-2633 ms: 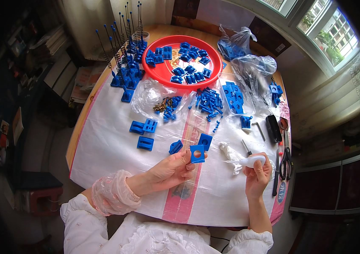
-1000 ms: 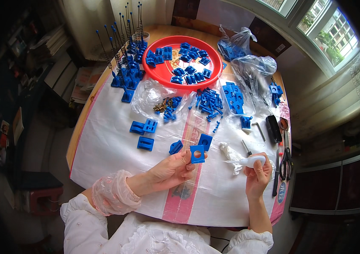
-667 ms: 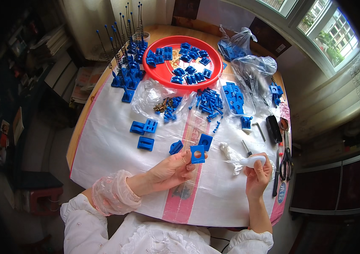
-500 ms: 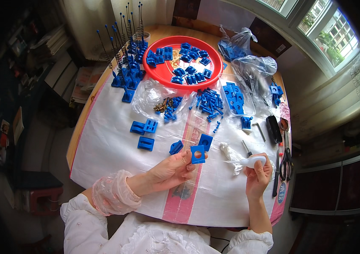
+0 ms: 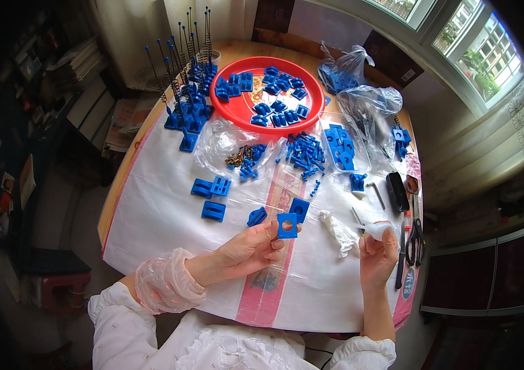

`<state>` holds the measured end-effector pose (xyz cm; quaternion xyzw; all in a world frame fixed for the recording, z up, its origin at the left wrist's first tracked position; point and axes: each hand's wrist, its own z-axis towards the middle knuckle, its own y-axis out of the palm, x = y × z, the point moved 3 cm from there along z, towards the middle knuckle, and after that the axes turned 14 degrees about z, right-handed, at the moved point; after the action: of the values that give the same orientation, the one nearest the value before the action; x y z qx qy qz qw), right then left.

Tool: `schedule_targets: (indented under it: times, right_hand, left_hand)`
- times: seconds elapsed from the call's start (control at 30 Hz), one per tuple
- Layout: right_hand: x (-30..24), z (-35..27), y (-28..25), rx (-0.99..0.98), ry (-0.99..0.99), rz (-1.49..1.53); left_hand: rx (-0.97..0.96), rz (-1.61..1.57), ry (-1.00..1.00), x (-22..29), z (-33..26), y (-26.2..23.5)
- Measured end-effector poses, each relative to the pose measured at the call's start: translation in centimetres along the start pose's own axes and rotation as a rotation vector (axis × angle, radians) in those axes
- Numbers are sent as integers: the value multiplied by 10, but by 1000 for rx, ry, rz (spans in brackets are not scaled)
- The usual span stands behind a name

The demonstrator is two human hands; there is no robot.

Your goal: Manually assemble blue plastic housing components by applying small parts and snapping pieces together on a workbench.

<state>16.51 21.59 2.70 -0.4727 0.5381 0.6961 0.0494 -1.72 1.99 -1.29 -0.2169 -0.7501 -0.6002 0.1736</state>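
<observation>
1. Fingers of your left hand [image 5: 251,248] pinch a small flat blue plastic square plate with a round hole [image 5: 286,226], held upright just above the bench [image 5: 151,203], which is covered by a white woven sheet; keep the grip at the plate's lower edge so the hole stays clear.
2. Your right hand [image 5: 377,254] is closed round a small white plastic tool or tube [image 5: 375,230], its tip pointing left toward the plate. I cannot tell exactly what the tool is.
3. The two hands are well apart. In my judgement the step goes best if you bring the plate and the white tip together low over the bench, so a slip drops nothing far.
4. Turn the plate's face toward you, so you can see the hole while lining up the tip.
5. Mind the crumpled clear plastic bag [image 5: 339,231] lying between your hands; it could catch on the tip.
6. More loose blue plastic blocks [image 5: 212,197] lie just beyond your left hand, and a round red plastic tray [image 5: 228,111] full of blue pieces sits at the far side.
7. Black-handled scissors [image 5: 418,237] lie to the right of your right hand; keep your wrist off them.
</observation>
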Motion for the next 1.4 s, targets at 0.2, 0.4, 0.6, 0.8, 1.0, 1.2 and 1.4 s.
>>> schedule_targets:
  times: [0.2, 0.4, 0.6, 0.8, 1.0, 1.2, 1.4]
  right_hand:
    - [1, 4, -10, 185, 53, 104]
    - [0, 5, -10, 107, 24, 30]
    - [-2, 6, -5, 26, 34, 31]
    - [-17, 17, -10, -100, -68, 6]
    - [-29, 25, -15, -140, -154, -130]
    - [-31, 30, -20, -167, -143, -196]
    - [-28, 27, -18, -225, -44, -221]
  left_hand:
    - [-5, 49, 19, 2, -2, 3]
    - [-17, 31, 40, 0, -2, 1]
    - [-6, 29, 20, 1, -3, 5]
    - [-19, 26, 29, -1, -3, 4]
    - [-8, 39, 36, 1, -3, 6]
    - [34, 14, 9, 3, -3, 8]
    - [10, 25, 37, 0, -2, 1]
